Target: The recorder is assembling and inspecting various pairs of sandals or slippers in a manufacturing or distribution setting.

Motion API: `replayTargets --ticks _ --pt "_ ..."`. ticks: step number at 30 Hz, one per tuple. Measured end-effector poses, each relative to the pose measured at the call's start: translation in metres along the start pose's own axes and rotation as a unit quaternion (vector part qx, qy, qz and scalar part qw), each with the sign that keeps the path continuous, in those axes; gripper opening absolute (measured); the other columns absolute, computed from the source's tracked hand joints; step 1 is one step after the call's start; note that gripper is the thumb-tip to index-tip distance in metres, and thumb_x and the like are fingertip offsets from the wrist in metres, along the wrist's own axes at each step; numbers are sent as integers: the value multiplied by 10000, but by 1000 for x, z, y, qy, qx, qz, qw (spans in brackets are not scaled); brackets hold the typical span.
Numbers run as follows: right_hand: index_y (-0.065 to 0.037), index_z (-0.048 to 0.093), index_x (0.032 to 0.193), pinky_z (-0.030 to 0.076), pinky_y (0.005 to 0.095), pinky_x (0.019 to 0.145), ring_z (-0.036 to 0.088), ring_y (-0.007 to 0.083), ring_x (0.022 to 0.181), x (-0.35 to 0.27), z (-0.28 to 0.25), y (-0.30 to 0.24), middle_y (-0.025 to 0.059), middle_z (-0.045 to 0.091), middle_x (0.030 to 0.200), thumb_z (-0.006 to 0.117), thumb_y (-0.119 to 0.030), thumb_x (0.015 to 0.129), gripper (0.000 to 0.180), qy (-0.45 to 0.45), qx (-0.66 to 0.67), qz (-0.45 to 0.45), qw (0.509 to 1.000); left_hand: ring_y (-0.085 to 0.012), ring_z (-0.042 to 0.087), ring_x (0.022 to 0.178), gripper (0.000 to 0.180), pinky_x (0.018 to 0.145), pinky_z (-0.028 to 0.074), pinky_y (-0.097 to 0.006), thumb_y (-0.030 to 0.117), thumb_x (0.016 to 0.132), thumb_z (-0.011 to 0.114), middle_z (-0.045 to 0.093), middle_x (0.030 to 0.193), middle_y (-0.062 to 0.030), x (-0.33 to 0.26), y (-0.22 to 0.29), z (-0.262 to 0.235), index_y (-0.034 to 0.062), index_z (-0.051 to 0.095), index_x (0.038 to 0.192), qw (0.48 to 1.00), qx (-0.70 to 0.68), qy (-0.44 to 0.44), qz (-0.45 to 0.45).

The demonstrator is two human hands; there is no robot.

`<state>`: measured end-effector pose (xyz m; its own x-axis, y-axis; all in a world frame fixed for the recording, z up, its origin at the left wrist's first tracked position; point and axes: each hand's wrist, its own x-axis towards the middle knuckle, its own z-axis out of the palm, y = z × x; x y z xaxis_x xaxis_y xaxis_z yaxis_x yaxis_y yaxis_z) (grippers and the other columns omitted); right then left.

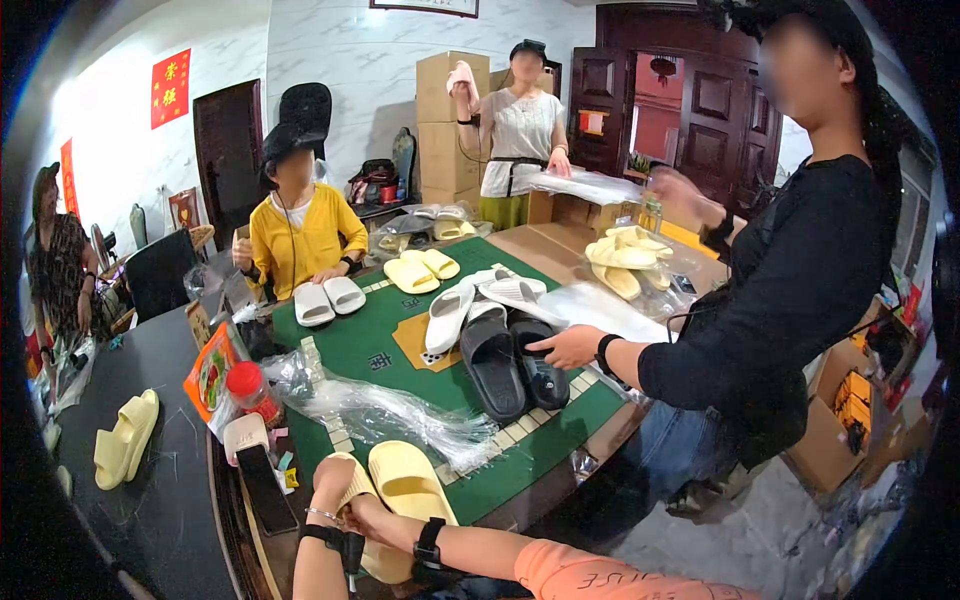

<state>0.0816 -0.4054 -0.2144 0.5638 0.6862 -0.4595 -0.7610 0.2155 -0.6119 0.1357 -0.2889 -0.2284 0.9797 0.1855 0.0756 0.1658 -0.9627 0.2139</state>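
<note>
A pair of pale yellow slippers (412, 482) lies at the near edge of the green table. My left hand (336, 478) is closed on the strap of the left slipper, its fingertips partly hidden. Close by that wrist, my right hand (368, 514) is bent in over the same slipper with its fingers drawn together. What those fingers hold, if anything, is hidden. Just beyond the slippers is a bundle of thin clear plastic strips or bags (400, 410).
Black slippers (492, 365) and white slippers (450, 315) lie mid-table, a co-worker's hand (568, 346) beside them. Left stand a red-lidded jar (250, 388) and a phone (265, 490). More yellow slippers (127, 438) rest on the dark table. Other people stand and sit around.
</note>
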Motion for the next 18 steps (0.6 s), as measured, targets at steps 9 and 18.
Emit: replayTargets --ticks 9,18 --pt "-64 422 625 332 308 485 362 173 488 31 -22 12 51 386 557 306 -43 814 222 22 -17 -6 1000 -353 579 802 280 692 460 -400 253 759 486 613 862 -183 -26 48 -45 20 635 807 970 -201 -13 -136" --pt "-73 444 701 332 281 473 366 150 488 32 -34 8 34 405 579 311 -88 846 197 22 -68 -24 997 -335 559 823 164 700 432 -404 120 802 411 593 869 -160 -23 62 -41 72 550 874 951 -254 85 -156"
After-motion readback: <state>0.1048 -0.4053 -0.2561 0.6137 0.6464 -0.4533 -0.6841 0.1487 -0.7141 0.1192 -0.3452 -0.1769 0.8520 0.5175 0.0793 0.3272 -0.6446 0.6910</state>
